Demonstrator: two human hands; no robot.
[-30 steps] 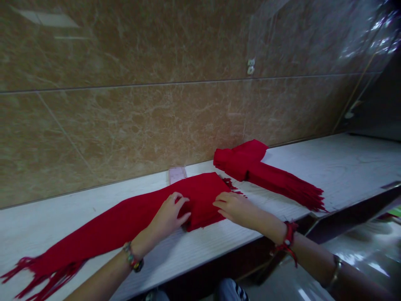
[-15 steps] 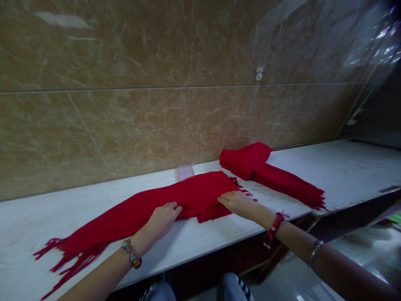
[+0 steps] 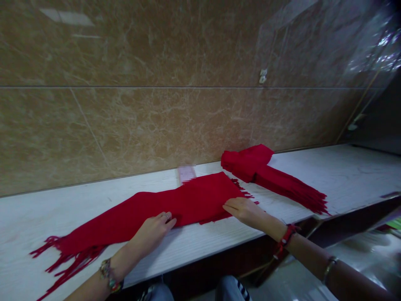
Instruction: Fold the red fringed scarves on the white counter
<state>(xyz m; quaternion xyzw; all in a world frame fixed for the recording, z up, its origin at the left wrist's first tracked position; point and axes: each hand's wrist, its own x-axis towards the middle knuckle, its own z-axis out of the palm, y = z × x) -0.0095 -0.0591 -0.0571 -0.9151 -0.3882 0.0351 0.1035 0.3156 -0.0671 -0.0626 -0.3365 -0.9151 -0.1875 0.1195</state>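
Note:
A red fringed scarf (image 3: 125,217) lies lengthwise on the white shelf, its right part folded over in layers. Loose tassels hang out at its left end, and shorter ones show at the right. My left hand (image 3: 155,230) is closed at the near edge, around the scarf's middle, fingertips on the cloth. With its fingers pinched together, my right hand (image 3: 246,213) grips the near right corner of the folded part. Behind and to the right rests a second red fringed cloth (image 3: 247,163), bent into an angle, touched by neither hand.
The white shelf (image 3: 78,205) runs along a brown marble-tiled wall (image 3: 150,125). A small blurred pinkish item (image 3: 186,174) stands against the wall behind the scarf. A dark object (image 3: 379,108) borders the shelf at far right. My knees (image 3: 232,288) are below the front edge.
My right hand has drawn the folded corner slightly right and nearer, so the upper layer now covers more of the layer below. My left hand has slid a little left along the near edge.

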